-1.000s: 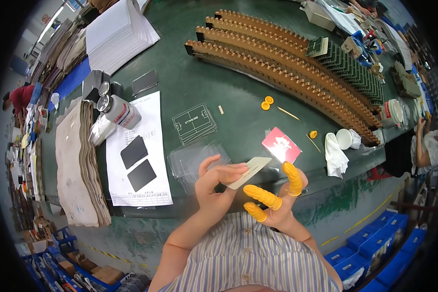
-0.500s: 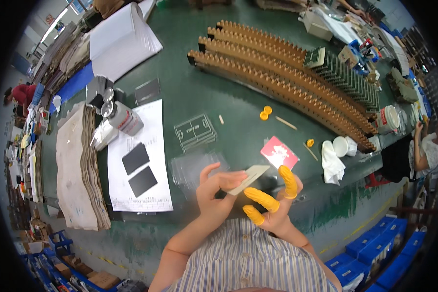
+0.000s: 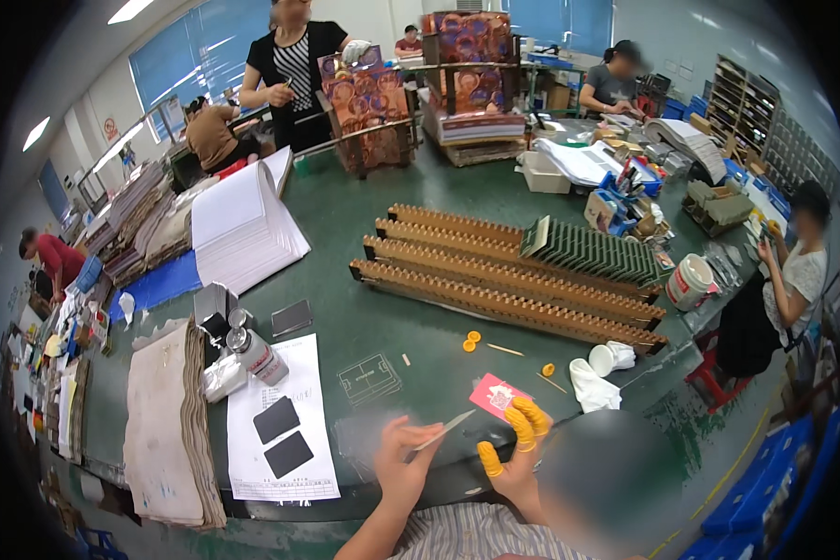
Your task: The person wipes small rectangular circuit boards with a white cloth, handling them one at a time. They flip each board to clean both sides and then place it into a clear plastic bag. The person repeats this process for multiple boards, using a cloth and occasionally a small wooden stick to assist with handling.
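Observation:
My left hand pinches a thin, pale flat plate between thumb and fingers, held tilted and almost edge-on above the near table edge. Yellow rubber finger cots cover the thumb and some fingers of my right hand. That hand is just right of the plate, apart from it, its thumb and fingers spread with nothing between them. Right behind its fingers lies a pink card with a white pattern. Clear sheets partly hidden by blur lie left of my left hand, below a transparent plate with a printed white outline.
Long brown toothed racks cross the table, with green boards standing in one. Left are two black cards on a printed sheet, a bottle and stacked boards. Co-workers are behind and at right. A blurred patch covers the lower right.
The view has tilted up, bringing the room and co-workers into sight. The plate now shows more edge-on in my left hand, and my right fingers have drawn away from it.

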`<state>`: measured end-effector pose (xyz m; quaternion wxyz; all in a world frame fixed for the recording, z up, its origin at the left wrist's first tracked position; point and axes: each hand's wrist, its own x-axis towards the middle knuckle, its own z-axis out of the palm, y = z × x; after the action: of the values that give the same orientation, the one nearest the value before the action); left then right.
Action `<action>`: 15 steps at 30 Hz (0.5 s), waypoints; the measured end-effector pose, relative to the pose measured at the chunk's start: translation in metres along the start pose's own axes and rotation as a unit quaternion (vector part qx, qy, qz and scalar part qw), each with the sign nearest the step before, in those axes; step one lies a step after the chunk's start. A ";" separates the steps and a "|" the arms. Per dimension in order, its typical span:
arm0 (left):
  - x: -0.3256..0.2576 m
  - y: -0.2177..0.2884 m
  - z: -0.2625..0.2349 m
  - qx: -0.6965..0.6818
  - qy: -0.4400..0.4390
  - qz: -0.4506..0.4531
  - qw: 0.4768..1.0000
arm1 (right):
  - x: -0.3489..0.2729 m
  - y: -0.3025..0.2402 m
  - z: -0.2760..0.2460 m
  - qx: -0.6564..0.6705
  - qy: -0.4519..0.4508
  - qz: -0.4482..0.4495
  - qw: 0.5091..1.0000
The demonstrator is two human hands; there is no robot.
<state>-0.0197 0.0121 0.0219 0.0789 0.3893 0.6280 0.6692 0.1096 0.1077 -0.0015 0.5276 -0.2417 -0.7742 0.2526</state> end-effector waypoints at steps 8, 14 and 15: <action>0.002 0.004 0.004 -0.065 0.081 -0.066 0.992 | 0.004 -0.001 0.005 -0.017 0.024 -0.003 1.000; 0.005 0.007 0.005 -0.206 0.099 -0.106 0.968 | 0.006 -0.004 0.003 -0.020 0.048 -0.011 0.999; 0.005 0.004 0.004 -0.211 0.097 -0.102 0.967 | 0.006 -0.005 0.003 -0.025 0.051 -0.013 0.998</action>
<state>-0.0192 0.0171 0.0267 0.1659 0.2308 0.5135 0.8096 0.1047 0.1077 0.0048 0.5632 -0.2578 -0.7555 0.2135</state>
